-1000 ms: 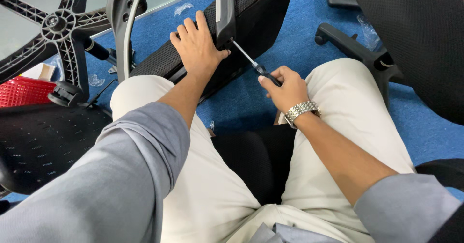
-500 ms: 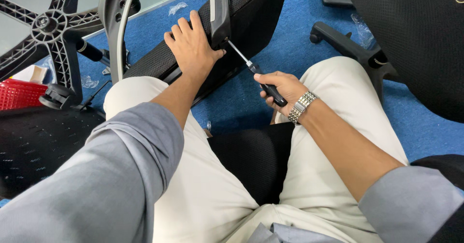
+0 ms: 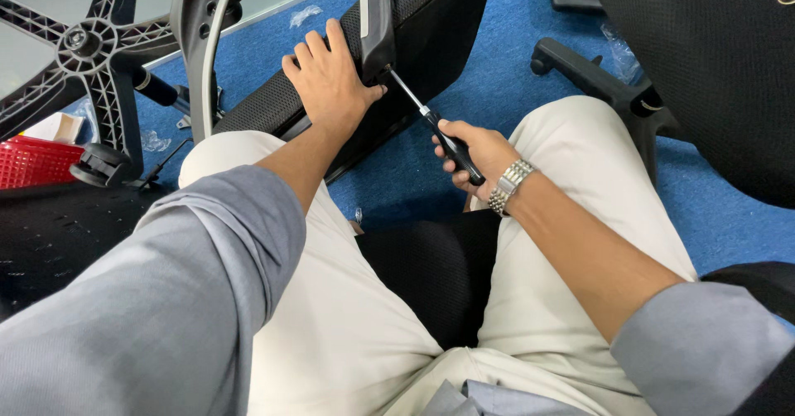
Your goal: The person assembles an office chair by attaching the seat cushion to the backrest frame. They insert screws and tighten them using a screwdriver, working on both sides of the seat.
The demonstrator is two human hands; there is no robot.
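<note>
R hand (image 3: pixel 480 153) closed round black handle of screwdriver (image 3: pixel 431 126); shaft runs up and far-left, tip at lower end of grey bracket (image 3: pixel 375 19) on black seat part (image 3: pixel 431 27). Long axis: diagonal, near-right to far-left. L hand (image 3: pixel 331 81) flat, fingers spread, pressing on seat part just left of tip, holding nothing. L hand nearer the bracket. Chair base (image 3: pixel 83 43) far left, red basket (image 3: pixel 33 161) left.

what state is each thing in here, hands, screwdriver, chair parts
left hand: flat, pressing on the black chair part
right hand: shut around the screwdriver handle
screwdriver: tilted, tip at the grey bracket
black chair part: lying tilted against the person's knee
star base: lying on the floor, castors fitted
</note>
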